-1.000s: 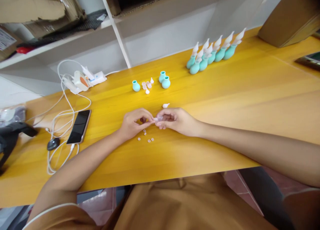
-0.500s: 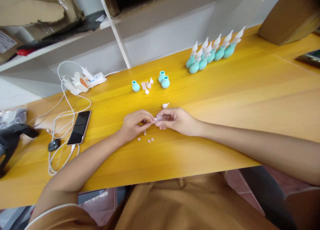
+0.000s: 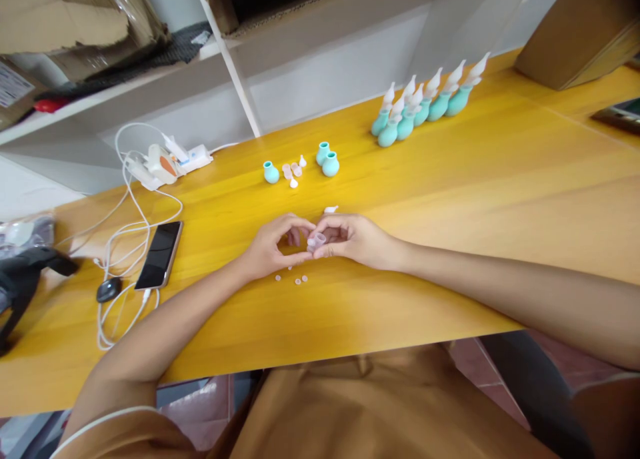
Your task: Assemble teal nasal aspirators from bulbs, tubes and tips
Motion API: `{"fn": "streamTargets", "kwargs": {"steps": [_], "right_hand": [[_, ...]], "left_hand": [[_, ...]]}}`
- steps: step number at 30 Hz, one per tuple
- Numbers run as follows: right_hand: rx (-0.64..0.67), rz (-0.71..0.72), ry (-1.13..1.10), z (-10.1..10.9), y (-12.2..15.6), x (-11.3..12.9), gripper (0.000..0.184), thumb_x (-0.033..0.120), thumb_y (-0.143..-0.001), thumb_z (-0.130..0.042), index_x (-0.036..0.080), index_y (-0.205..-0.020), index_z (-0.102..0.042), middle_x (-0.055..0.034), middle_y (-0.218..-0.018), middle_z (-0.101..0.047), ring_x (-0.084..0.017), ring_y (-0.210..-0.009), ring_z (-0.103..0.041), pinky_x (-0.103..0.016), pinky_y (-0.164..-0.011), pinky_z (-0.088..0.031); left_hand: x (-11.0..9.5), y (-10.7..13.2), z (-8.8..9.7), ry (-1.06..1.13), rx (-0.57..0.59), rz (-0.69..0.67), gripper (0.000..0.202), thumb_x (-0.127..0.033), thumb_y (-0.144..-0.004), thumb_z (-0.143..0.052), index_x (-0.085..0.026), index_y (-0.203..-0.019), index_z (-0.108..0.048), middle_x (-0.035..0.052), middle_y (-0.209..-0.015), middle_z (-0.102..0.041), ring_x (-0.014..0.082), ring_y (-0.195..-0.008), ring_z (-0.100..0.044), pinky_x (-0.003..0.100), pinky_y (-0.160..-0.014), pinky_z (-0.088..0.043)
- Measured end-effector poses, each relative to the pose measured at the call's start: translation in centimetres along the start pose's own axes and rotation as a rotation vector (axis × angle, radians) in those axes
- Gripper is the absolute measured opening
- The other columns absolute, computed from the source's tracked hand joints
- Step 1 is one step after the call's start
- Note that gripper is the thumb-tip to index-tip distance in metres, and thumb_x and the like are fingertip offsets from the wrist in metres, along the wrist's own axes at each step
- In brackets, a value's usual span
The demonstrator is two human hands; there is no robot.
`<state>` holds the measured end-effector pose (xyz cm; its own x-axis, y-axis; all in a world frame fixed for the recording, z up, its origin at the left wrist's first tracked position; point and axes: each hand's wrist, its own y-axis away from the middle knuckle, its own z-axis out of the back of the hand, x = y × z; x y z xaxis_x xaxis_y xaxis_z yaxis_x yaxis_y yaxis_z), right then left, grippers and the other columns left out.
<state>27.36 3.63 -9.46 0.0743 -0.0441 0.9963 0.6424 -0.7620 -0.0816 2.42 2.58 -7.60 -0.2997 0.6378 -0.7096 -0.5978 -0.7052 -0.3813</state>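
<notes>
A small translucent plastic connector (image 3: 317,242) is held between my two hands above the table. My right hand (image 3: 353,241) is closed around its right side. From the other side, my left hand (image 3: 280,246) grips its left edge with thumb and forefinger. Just beyond my right hand lies a white nozzle tip (image 3: 331,210). Several tiny pale discs (image 3: 298,281) lie on the near side of my left hand. Farther back stand a single teal bulb (image 3: 271,172) and a pair of teal bulbs (image 3: 331,164), with translucent connectors (image 3: 297,170) and white tips (image 3: 293,183) between them.
Several assembled teal bulbs with white nozzles (image 3: 406,124) stand at the back right, near a cardboard box (image 3: 570,39). At left are a phone (image 3: 159,254), white cables, a black mouse-like object (image 3: 109,289) and a power strip (image 3: 197,158). Shelves rise behind the table (image 3: 425,299).
My left fingers have spread from a tight pinch to a wider grip around the connector's left edge. The connector now shows its round opening more clearly. My right hand has hardly moved.
</notes>
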Motion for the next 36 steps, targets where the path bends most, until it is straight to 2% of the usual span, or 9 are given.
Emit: {"fn": "streamTargets", "kwargs": {"steps": [7,11,15,18,21,24,27,30,36], "right_hand": [[0.005,-0.005,-0.063,-0.1,-0.1,-0.1,0.053,0.044,-0.071,-0.101,0.019,-0.102,-0.066,-0.0061,-0.100,-0.081,-0.019,-0.093,-0.078,-0.035,-0.090,-0.063],[-0.023,0.010,0.018,0.7,-0.1,1.2,0.051,0.051,-0.076,-0.098,0.018,-0.101,-0.067,-0.0014,-0.083,-0.075,-0.014,-0.071,-0.069,-0.026,-0.063,-0.055],[-0.144,0.081,0.145,2.3,-0.3,2.6,0.050,0.064,-0.097,-0.076,0.018,-0.082,-0.063,0.0006,-0.068,-0.063,-0.008,-0.053,-0.051,-0.024,-0.051,-0.039],[-0.252,0.175,0.242,3.7,-0.7,2.5,0.039,0.053,-0.110,-0.056,0.018,-0.094,-0.064,-0.0027,-0.081,-0.067,-0.009,-0.055,-0.050,-0.026,-0.053,-0.038],[-0.290,0.273,0.553,5.1,-1.2,1.6,0.015,0.030,-0.100,-0.062,0.018,-0.110,-0.065,-0.0080,-0.108,-0.070,-0.012,-0.067,-0.056,-0.029,-0.068,-0.047],[-0.204,0.267,0.854,6.1,-1.5,0.7,0.031,0.020,-0.088,-0.067,0.017,-0.119,-0.068,-0.0135,-0.125,-0.066,-0.018,-0.080,-0.060,-0.034,-0.079,-0.050],[-0.112,0.224,0.965,6.4,-1.6,0.2,0.029,0.021,-0.087,-0.069,0.018,-0.117,-0.071,-0.0131,-0.124,-0.066,-0.020,-0.083,-0.061,-0.035,-0.081,-0.050],[-0.101,0.240,0.963,6.0,-1.7,0.3,0.020,0.021,-0.089,-0.068,0.017,-0.109,-0.071,-0.0111,-0.116,-0.067,-0.018,-0.082,-0.061,-0.033,-0.079,-0.049],[-0.071,0.253,0.686,3.9,-1.0,1.1,0.016,0.024,-0.089,-0.069,0.019,-0.104,-0.065,-0.0022,-0.087,-0.069,-0.013,-0.066,-0.058,-0.028,-0.066,-0.046]], "left_hand": [[-0.5,0.1,-0.4,-0.022,0.016,-0.024,0.036,-0.017,-0.087,-0.081,-0.023,-0.121,-0.069,0.0031,-0.100,-0.070,0.0129,-0.081,-0.066,0.025,-0.071,-0.054],[-0.5,-0.1,-0.1,-0.022,-0.042,-0.034,0.031,-0.007,-0.081,-0.072,-0.022,-0.107,-0.067,0.0025,-0.099,-0.065,0.0138,-0.082,-0.061,0.025,-0.071,-0.051],[-0.2,-0.2,0.1,0.009,-0.105,0.047,0.021,-0.009,-0.086,-0.068,-0.021,-0.102,-0.063,0.0022,-0.096,-0.062,0.0142,-0.081,-0.057,0.027,-0.071,-0.048],[0.0,-0.2,0.1,0.017,-0.084,0.099,0.018,-0.011,-0.088,-0.067,-0.021,-0.103,-0.063,0.0024,-0.096,-0.061,0.0147,-0.082,-0.058,0.027,-0.072,-0.048],[-0.1,-0.2,0.1,0.008,-0.063,0.134,0.015,-0.015,-0.090,-0.067,-0.022,-0.103,-0.063,0.0022,-0.096,-0.060,0.0144,-0.080,-0.057,0.028,-0.071,-0.048],[-0.3,-0.3,0.0,-0.004,-0.077,0.164,0.011,-0.019,-0.091,-0.067,-0.021,-0.101,-0.063,0.0015,-0.093,-0.060,0.0139,-0.077,-0.056,0.028,-0.070,-0.048],[-0.4,-0.4,0.0,-0.025,-0.076,0.184,0.013,-0.019,-0.089,-0.069,-0.021,-0.102,-0.064,0.0014,-0.094,-0.061,0.0136,-0.077,-0.057,0.027,-0.069,-0.050],[-0.3,-0.4,-0.1,-0.044,-0.071,0.190,0.016,-0.016,-0.088,-0.070,-0.021,-0.102,-0.065,0.0010,-0.095,-0.061,0.0123,-0.075,-0.058,0.026,-0.067,-0.050],[-0.3,-0.4,-0.2,-0.106,-0.075,0.194,0.019,-0.015,-0.086,-0.071,-0.021,-0.103,-0.067,-0.0013,-0.093,-0.060,0.0099,-0.071,-0.055,0.023,-0.064,-0.048]]}}
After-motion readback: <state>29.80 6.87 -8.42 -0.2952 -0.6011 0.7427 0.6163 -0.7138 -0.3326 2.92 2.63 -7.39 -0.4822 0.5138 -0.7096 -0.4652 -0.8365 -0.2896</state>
